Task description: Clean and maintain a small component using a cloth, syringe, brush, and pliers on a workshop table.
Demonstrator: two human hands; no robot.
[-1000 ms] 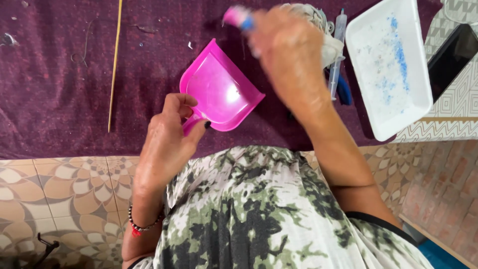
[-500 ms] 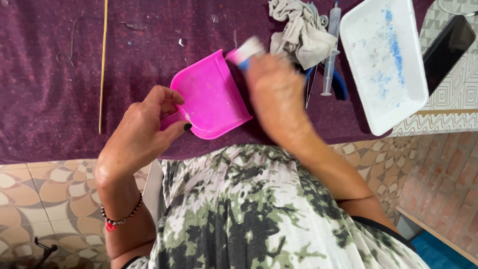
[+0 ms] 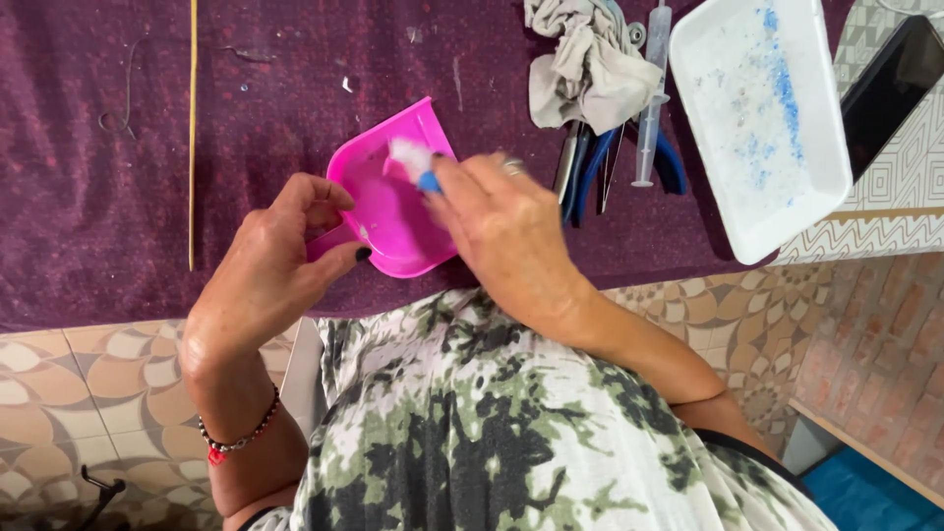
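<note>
Pink dustpan (image 3: 388, 211), grey rag (image 3: 585, 74), pliers (image 3: 590, 162) beside

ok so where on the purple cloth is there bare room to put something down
Freest: purple cloth left of the thin stick, and the strip between stick and pink scoop, with small scraps only. Crowded: the right, where rag, pliers, syringe and white tray sit.

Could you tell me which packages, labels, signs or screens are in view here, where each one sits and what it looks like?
Phone: at the far right edge, beside the white tray, lying flat on a patterned surface; a dark rectangular slab, its screen black and blank.
No packages, labels or signs show; the white tray is an open foam dish dusted with blue specks, not a package.
</note>
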